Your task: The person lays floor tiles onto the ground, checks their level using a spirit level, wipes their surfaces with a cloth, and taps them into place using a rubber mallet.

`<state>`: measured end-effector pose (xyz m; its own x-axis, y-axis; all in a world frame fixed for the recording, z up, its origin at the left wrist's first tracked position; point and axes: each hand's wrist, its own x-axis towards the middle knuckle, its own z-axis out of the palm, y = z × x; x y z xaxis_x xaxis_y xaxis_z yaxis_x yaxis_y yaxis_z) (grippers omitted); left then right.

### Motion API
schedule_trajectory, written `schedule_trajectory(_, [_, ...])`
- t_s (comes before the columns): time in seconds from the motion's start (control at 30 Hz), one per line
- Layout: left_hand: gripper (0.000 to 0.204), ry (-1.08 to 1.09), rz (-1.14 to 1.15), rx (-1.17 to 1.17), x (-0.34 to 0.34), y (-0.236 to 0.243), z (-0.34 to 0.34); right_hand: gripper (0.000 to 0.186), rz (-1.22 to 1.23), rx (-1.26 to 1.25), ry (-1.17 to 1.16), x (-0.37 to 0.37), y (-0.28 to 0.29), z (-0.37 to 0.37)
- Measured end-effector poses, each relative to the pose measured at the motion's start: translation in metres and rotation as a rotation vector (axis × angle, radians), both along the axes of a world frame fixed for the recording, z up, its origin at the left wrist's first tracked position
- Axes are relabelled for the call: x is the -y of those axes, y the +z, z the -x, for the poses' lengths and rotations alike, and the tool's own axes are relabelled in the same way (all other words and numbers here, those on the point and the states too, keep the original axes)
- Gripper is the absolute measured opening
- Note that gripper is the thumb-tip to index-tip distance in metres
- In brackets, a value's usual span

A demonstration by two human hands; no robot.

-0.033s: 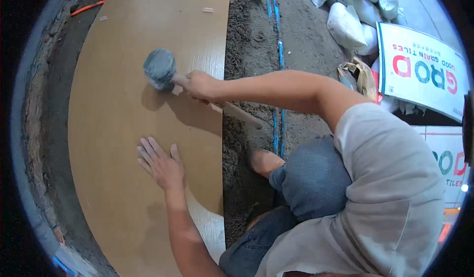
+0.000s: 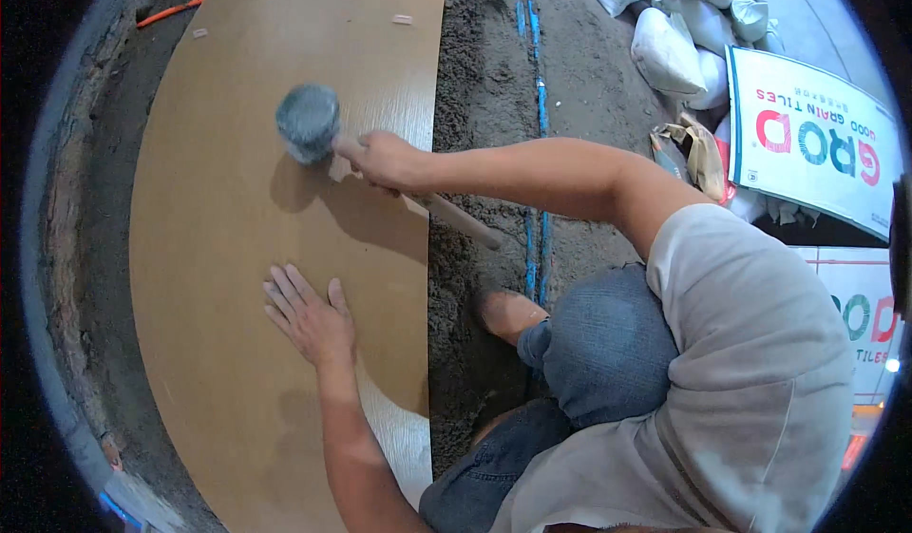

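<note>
A large wood-grain floor tile [image 2: 237, 200] lies flat on a bed of grey mortar [image 2: 480, 86]. My right hand [image 2: 385, 161] is shut on the wooden handle of a rubber mallet. Its grey head [image 2: 307, 122] hovers at or just above the tile's far part, and the handle end [image 2: 470, 224] sticks out toward me past my wrist. My left hand [image 2: 309, 319] lies flat on the tile with its fingers spread, a little nearer to me than the mallet.
Two blue lines [image 2: 537, 105] run along the mortar to the right of the tile. My bare foot [image 2: 508, 313] rests on the mortar. White sacks [image 2: 665, 48] and white tile boxes [image 2: 807, 143] stand at the right. An orange strip [image 2: 166, 12] lies at the far left.
</note>
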<state>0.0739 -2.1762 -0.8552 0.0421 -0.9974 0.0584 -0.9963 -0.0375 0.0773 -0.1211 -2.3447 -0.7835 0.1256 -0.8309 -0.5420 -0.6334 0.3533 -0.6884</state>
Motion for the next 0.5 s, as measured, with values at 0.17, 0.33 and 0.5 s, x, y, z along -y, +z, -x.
schedule_trajectory(0.17, [0.070, -0.006, -0.029, -0.007, 0.002, -0.005, -0.001, 0.068, 0.069, 0.296, -0.098, 0.013, -0.010, 0.011])
schedule_trajectory(0.33, [0.072, 0.051, -0.018, -0.007, 0.001, -0.002, -0.001, 0.061, 0.003, 0.065, 0.100, 0.016, -0.011, 0.021])
schedule_trajectory(0.5, [0.074, 0.019, -0.012, -0.047, 0.002, 0.002, 0.000, 0.058, 0.106, 0.212, 0.020, 0.042, -0.020, -0.007])
